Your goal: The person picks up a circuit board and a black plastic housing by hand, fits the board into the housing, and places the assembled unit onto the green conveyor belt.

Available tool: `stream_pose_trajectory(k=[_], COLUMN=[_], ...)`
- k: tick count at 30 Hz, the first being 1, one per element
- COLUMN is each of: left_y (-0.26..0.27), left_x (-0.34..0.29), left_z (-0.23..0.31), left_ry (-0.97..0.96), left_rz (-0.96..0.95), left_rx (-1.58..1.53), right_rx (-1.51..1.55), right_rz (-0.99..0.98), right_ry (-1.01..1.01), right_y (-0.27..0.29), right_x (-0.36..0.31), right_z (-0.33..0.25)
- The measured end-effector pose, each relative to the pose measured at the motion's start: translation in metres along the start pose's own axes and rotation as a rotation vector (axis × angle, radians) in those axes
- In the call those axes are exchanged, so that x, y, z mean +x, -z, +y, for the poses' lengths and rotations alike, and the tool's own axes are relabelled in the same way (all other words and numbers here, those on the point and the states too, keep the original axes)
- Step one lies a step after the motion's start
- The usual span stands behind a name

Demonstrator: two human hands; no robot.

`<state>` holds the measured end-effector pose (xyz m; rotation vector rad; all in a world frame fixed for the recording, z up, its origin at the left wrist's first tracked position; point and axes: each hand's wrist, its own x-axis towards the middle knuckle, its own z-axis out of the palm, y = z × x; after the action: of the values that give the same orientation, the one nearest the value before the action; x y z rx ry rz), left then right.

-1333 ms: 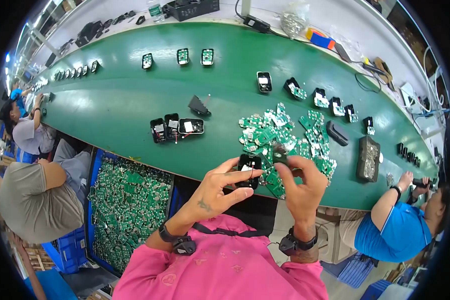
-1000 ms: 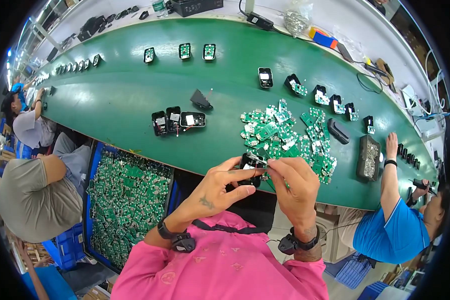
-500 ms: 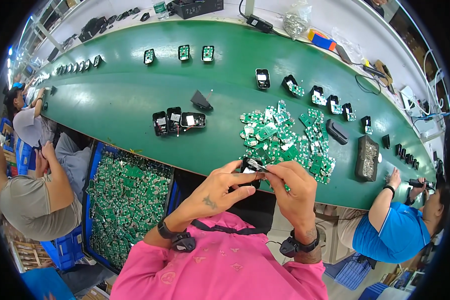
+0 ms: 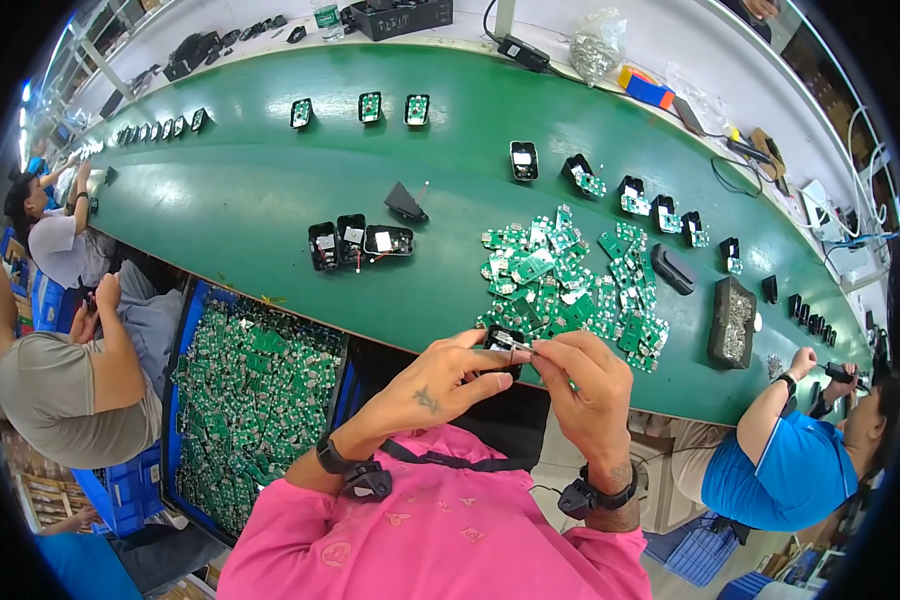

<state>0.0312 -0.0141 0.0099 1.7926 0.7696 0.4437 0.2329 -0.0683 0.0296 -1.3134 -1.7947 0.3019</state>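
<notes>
In front of my chest, my left hand (image 4: 445, 375) is closed around a small black plastic housing (image 4: 500, 362) with a pale part inside. My right hand (image 4: 585, 375) pinches a thin, light-coloured piece (image 4: 520, 346) over the housing's opening; its kind is too small to make out. A thin dark line, perhaps a wire, shows between the fingertips. Just beyond my hands lies a loose pile of green circuit boards (image 4: 535, 268). Farther left on the table, several open black housings (image 4: 351, 243) stand together, with a dark wedge-shaped piece (image 4: 406, 203) beside them.
Housings with boards (image 4: 634, 197) line the green table (image 4: 270, 200)'s far right. A black closed case (image 4: 674, 270) and a tray of small metal parts (image 4: 732, 325) sit right of the pile. A blue-edged bin of boards (image 4: 260, 400) stands at my left. Co-workers sit on both sides.
My right fingertips have shifted slightly, and the light piece now lies at a different angle over the housing. My left hand keeps its hold. The co-worker at right has moved both hands.
</notes>
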Motion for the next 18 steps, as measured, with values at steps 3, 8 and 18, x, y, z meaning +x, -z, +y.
stream_pose_trajectory(k=[3, 8, 18], left_y=[-0.001, -0.003, -0.015], left_x=[-0.001, -0.001, -0.003], left_z=[-0.001, 0.002, -0.016], left_ry=[-0.003, -0.048, 0.115], left_rz=[-0.004, 0.016, 0.095], left_rx=[0.001, -0.012, -0.351], right_rx=[-0.007, -0.049, -0.115], right_rz=[-0.007, -0.016, -0.033], right_ry=[0.003, 0.013, 0.075], right_y=[0.0, -0.002, -0.012], right_x=[-0.001, -0.004, -0.022], right_z=[0.001, 0.002, 0.006])
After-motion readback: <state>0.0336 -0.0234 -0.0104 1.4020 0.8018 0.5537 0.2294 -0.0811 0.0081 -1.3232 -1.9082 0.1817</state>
